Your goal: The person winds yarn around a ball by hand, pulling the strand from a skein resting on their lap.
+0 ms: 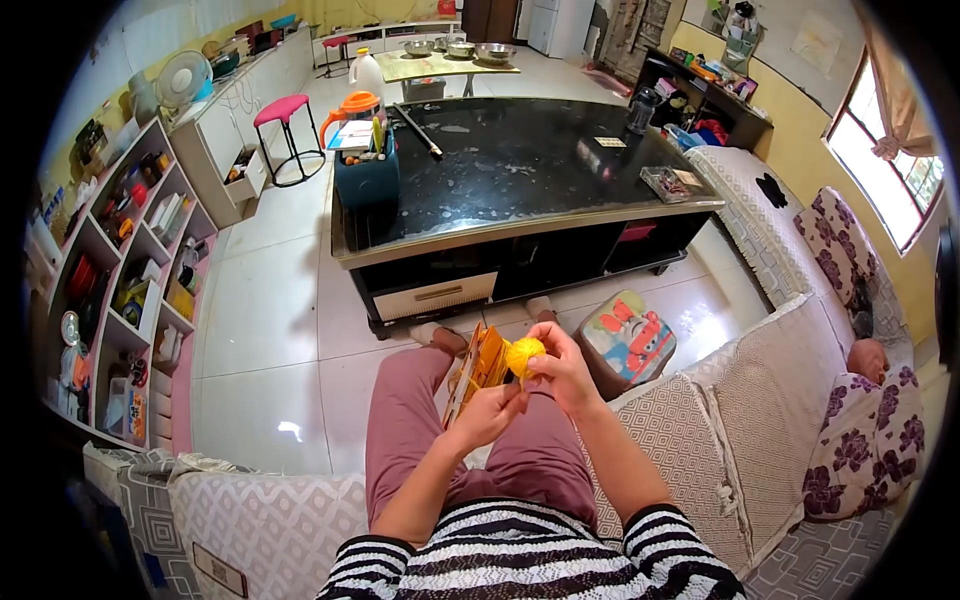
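Note:
A small ball of yellow yarn (524, 357) is held above my lap, in front of my knees. My right hand (563, 372) has its fingers curled round the ball's right side. Just below the ball, my left hand (490, 413) is closed in a pinch, its fingertips on a bit of yellow yarn close to the right hand. An orange open-topped bag or box (483, 368) stands between my thighs, left of the ball; its contents are mostly hidden by my hands.
Ahead stands a black-topped table (520, 160) with a blue caddy (368, 180) on its left. A cartoon-printed stool (628, 340) sits by my right knee. The patterned sofa (690, 430) extends right. Shelves (150, 235) line the left, near a pink stool (283, 110).

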`<state>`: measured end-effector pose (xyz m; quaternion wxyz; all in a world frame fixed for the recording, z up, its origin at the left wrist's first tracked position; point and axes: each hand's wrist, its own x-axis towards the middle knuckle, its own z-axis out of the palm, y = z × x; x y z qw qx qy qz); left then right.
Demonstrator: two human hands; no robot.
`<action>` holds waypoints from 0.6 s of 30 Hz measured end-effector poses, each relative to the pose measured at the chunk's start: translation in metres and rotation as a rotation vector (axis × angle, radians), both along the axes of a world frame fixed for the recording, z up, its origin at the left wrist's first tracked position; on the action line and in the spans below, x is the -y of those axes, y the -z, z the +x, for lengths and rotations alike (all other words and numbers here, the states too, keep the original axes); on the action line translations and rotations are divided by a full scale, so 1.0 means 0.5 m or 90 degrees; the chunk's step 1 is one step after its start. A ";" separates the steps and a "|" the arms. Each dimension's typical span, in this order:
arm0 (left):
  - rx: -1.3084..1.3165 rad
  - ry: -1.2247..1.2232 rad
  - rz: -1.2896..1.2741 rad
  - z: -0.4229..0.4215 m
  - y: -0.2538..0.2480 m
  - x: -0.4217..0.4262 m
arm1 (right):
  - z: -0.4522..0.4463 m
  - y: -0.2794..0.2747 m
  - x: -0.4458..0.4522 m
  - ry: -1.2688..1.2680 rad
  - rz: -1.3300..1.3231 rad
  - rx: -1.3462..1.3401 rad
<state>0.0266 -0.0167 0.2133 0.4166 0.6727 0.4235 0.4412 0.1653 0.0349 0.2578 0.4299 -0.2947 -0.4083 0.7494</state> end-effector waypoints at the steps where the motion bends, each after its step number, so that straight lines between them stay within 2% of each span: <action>1: 0.004 0.065 0.024 0.002 -0.009 0.005 | 0.003 0.017 -0.011 0.071 0.130 0.138; 3: 0.012 0.095 0.014 -0.005 -0.032 0.011 | 0.013 0.041 -0.026 0.174 0.354 0.416; 5: 0.019 0.124 0.001 -0.016 -0.039 0.012 | 0.020 0.050 -0.016 0.124 0.336 0.415; 6: 0.093 0.078 -0.040 -0.022 -0.040 0.011 | 0.022 0.056 -0.009 0.075 0.320 0.412; 7: 0.167 0.031 -0.080 -0.026 -0.040 0.011 | 0.024 0.063 0.001 -0.003 0.232 0.353; 8: 0.166 0.030 -0.081 -0.028 -0.034 0.007 | 0.029 0.058 0.008 -0.119 0.143 0.313; 10: 0.201 -0.111 -0.043 -0.029 -0.013 -0.006 | 0.018 0.032 0.028 -0.230 0.104 0.179; 11: 0.194 -0.128 -0.031 -0.028 -0.009 -0.011 | 0.017 0.033 0.028 -0.237 0.081 0.115; 12: 0.193 -0.128 -0.031 -0.024 0.009 -0.016 | 0.015 0.024 0.031 -0.237 0.081 0.115; 14: 0.181 -0.151 -0.015 -0.013 0.049 -0.023 | 0.010 -0.008 0.028 -0.142 -0.030 -0.008; 16: 0.133 -0.127 -0.047 -0.006 0.048 -0.016 | 0.006 -0.009 0.014 -0.081 -0.009 0.000; 18: 0.050 -0.021 -0.041 0.005 0.032 -0.007 | 0.007 0.009 -0.007 0.025 0.101 0.114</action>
